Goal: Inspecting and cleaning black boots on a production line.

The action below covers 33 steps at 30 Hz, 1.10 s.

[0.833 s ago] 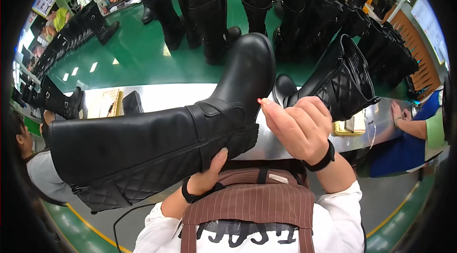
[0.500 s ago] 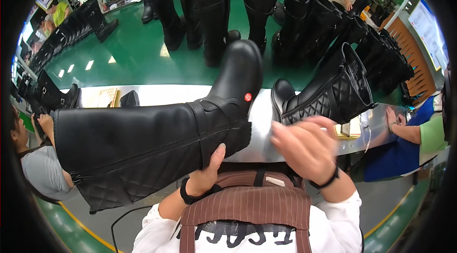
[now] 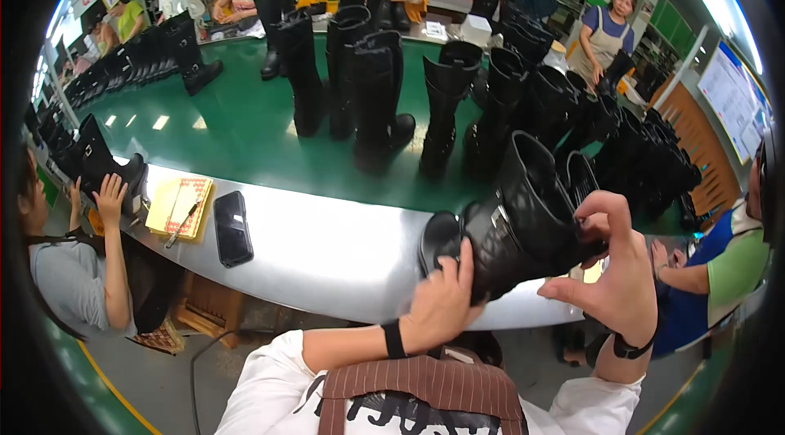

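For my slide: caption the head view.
Both hands, left hand and right hand, grip a black boot above the metal bench.

I wear a white long-sleeved top; both sleeves are pushed up short of the wrists, and the fabric shows soft folds at the elbows. Over the top sits a brown apron bib with fine pale vertical stripes and a narrow strap rising from each upper corner. Dark lettering runs across the white cloth on either side of the bib; I do not transcribe it. My left hand (image 3: 441,300) is bare, with a plain black band round the wrist. My right hand (image 3: 617,275) is likewise bare, with a black strap round the wrist, thicker on one side, like a watch.
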Each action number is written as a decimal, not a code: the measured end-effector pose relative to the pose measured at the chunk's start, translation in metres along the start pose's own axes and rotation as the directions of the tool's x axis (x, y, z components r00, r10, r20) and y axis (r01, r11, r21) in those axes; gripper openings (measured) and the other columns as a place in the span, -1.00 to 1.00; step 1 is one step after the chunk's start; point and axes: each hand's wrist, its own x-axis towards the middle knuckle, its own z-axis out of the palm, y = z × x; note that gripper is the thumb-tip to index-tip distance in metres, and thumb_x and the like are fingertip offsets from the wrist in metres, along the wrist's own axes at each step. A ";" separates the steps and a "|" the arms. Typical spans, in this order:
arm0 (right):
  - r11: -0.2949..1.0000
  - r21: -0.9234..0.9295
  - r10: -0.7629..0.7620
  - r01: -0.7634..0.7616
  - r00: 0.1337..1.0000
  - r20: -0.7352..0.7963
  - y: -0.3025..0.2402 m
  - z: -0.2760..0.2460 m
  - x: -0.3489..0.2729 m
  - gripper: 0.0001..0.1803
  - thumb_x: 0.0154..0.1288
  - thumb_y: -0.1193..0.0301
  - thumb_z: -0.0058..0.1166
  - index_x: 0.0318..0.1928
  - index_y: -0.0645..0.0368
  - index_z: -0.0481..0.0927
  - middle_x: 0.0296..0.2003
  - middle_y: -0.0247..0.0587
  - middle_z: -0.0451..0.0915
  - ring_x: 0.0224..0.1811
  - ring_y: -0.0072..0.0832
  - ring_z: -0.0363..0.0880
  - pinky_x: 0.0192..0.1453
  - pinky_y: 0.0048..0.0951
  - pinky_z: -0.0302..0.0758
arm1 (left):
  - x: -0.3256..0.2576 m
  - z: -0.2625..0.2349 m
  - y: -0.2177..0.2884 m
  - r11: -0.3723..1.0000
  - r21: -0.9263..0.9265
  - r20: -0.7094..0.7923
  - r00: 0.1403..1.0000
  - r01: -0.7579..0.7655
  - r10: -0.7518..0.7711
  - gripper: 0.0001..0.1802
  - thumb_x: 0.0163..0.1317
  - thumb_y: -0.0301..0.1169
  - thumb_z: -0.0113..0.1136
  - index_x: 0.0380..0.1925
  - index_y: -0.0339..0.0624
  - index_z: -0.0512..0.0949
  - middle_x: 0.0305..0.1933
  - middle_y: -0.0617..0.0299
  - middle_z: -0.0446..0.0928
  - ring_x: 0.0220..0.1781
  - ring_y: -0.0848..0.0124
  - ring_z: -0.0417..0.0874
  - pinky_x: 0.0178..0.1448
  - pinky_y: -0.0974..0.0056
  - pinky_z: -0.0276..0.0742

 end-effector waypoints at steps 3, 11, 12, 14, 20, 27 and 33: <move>1.000 -0.027 0.005 -0.002 0.993 0.122 0.008 0.004 0.015 -0.44 -0.19 0.20 0.58 -0.26 0.22 0.53 -0.49 -0.17 0.56 -0.52 -0.45 0.54 -0.38 -0.49 0.48 | -0.001 0.004 0.010 0.997 -0.056 0.033 0.998 -0.055 0.057 0.09 0.09 0.03 0.31 0.31 -0.67 0.06 -0.24 -0.12 0.38 -0.44 0.13 0.58 -0.51 0.17 0.52; 0.969 -0.061 -0.237 0.238 0.971 0.036 0.033 -0.029 0.044 -0.71 0.02 0.38 0.47 -0.43 0.27 0.59 -0.61 -0.28 0.50 -0.58 -0.65 0.46 -0.51 -0.57 0.34 | 0.012 -0.033 -0.046 0.818 -0.566 -0.213 0.977 -0.104 -0.024 -0.27 0.17 -0.19 0.31 0.28 -0.30 0.32 -0.30 0.02 0.55 -0.32 0.16 0.65 -0.21 0.19 0.59; 0.949 -0.198 -0.290 0.245 0.925 -0.245 0.039 -0.043 0.060 -0.70 0.07 0.37 0.43 -0.33 0.27 0.58 -0.49 -0.27 0.53 -0.47 -0.64 0.49 -0.40 -0.57 0.39 | 0.017 -0.038 -0.060 0.803 -0.591 -0.296 0.947 -0.082 -0.121 -0.37 0.19 -0.26 0.27 0.24 -0.26 0.36 -0.33 0.04 0.56 -0.33 0.21 0.65 -0.20 0.22 0.59; 0.995 0.098 0.051 0.010 0.797 -0.602 0.047 -0.087 0.093 -0.60 0.15 0.33 0.36 -0.10 0.27 0.52 -0.19 -0.25 0.52 -0.15 -0.54 0.52 -0.05 -0.52 0.46 | 0.029 -0.048 -0.090 0.752 -0.659 -0.388 0.871 -0.033 -0.302 -0.53 0.26 -0.37 0.17 0.16 -0.25 0.43 -0.38 0.09 0.56 -0.35 0.33 0.64 -0.21 0.27 0.58; 0.762 -0.481 -0.647 0.433 0.523 -0.555 0.053 -0.219 0.244 -0.52 0.37 0.38 0.04 0.27 0.22 0.43 0.16 -0.08 0.55 0.09 -0.43 0.59 0.19 -0.49 0.50 | 0.052 -0.048 -0.169 0.599 -0.795 -0.343 0.745 0.094 -0.572 -0.76 0.38 -0.38 0.06 -0.10 -0.32 0.53 -0.43 0.19 0.56 -0.39 0.46 0.63 -0.27 0.38 0.57; 0.842 -0.376 -0.526 0.386 0.437 -0.729 0.057 -0.072 0.445 -0.41 0.10 -0.17 0.28 -0.35 0.19 0.74 -0.67 -0.16 0.60 -0.60 -0.42 0.60 -0.48 -0.38 0.47 | 0.049 -0.037 -0.225 0.188 -0.931 0.032 0.583 0.313 -0.812 -0.82 0.40 -0.37 0.07 -0.19 -0.27 0.53 -0.45 0.23 0.55 -0.47 0.51 0.61 -0.44 0.47 0.50; 0.924 -0.373 -0.249 0.087 0.877 -0.411 0.129 0.102 0.533 -0.30 0.02 -0.28 0.21 -0.25 0.16 0.75 -0.27 0.03 0.69 -0.13 -0.12 0.69 -0.03 -0.15 0.59 | 0.049 -0.045 -0.236 0.182 -0.938 0.004 0.533 0.295 -0.846 -0.85 0.39 -0.43 0.08 -0.21 -0.31 0.52 -0.45 0.22 0.54 -0.49 0.50 0.59 -0.38 0.47 0.51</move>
